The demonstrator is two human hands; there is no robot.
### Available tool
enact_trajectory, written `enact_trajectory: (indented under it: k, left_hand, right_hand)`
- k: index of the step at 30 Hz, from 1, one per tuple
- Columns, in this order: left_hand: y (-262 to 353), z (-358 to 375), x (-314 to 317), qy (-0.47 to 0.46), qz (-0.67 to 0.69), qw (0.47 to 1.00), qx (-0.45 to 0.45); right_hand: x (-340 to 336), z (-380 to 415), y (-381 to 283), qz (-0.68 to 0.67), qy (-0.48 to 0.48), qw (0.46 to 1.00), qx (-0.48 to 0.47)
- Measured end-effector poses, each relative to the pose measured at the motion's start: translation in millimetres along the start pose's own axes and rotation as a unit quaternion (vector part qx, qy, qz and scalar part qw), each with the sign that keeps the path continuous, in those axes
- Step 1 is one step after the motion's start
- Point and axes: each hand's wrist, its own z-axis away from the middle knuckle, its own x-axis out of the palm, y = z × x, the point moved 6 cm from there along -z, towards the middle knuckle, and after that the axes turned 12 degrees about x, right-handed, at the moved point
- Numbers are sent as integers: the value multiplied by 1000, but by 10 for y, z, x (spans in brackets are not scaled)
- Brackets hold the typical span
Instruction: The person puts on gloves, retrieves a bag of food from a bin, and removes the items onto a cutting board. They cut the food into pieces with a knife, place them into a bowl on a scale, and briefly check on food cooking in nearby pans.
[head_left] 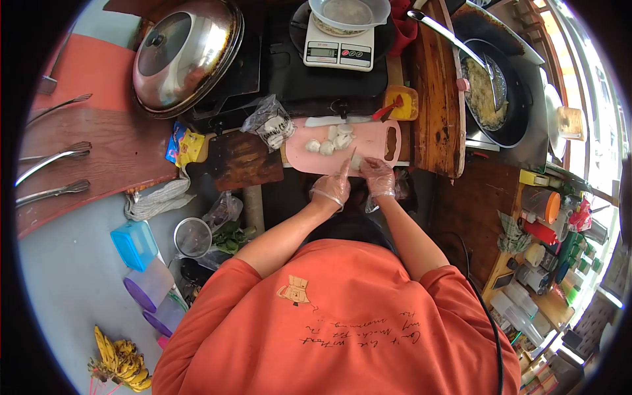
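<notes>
A pink cutting board (306,160) lies in front of me with several white pieces (327,147) near its middle. My left hand (332,187), in a clear plastic glove, is at the board's front edge with its fingers together around something I cannot make out. Beside it my right hand (378,176), also gloved, pinches a white piece (356,161) at the board's front edge. A knife (322,122) with a pale blade lies along the back of the board.
Behind the board stands a kitchen scale (339,54) bearing a clear bowl (350,12). A lidded metal pan (187,56) is at the back left, a dark wok (520,99) at the right. A yellow tub (409,103) and a plastic bag (271,123) flank the board.
</notes>
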Motion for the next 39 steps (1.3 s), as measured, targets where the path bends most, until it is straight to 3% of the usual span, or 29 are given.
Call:
enact_trajectory:
  k: [5,7,10,13,17,20,22,23,25,35,37,39]
  left_hand:
    - [-98,-4,191,-20,-24,1000,-2]
    - [-112,-64,271,-32,-47,998,37]
    - [-161,-154,339,-59,-62,995,45]
    - [-147,-222,276,-48,-74,995,37]
    - [-145,-168,153,-19,-12,1000,20]
    - [-17,-102,38,8,-12,998,63]
    - [-1,-115,87,-86,-36,995,21]
    - [-35,-112,166,-89,-35,995,21]
    - [-74,-150,217,12,-32,997,62]
    - [52,-159,-58,-76,-22,997,7]
    - [69,-117,-45,36,-18,995,86]
    - [17,-103,46,16,-31,996,81]
  right_hand:
    - [63,54,-10,28,-35,999,24]
    - [86,12,61,-70,-43,995,56]
    - [88,-30,100,-61,-45,995,59]
    - [126,-22,115,-126,-56,988,72]
    - [101,-40,106,-107,-38,990,80]
    - [104,-65,156,-101,-31,992,72]
    - [111,-105,201,-104,-30,992,62]
    - [108,-130,241,-104,-28,992,64]
    - [104,-157,232,-70,-23,996,46]
    - [87,-86,173,-137,-49,984,104]
    - [77,-93,144,-88,-37,991,91]
    - [101,-84,151,-111,-43,988,97]
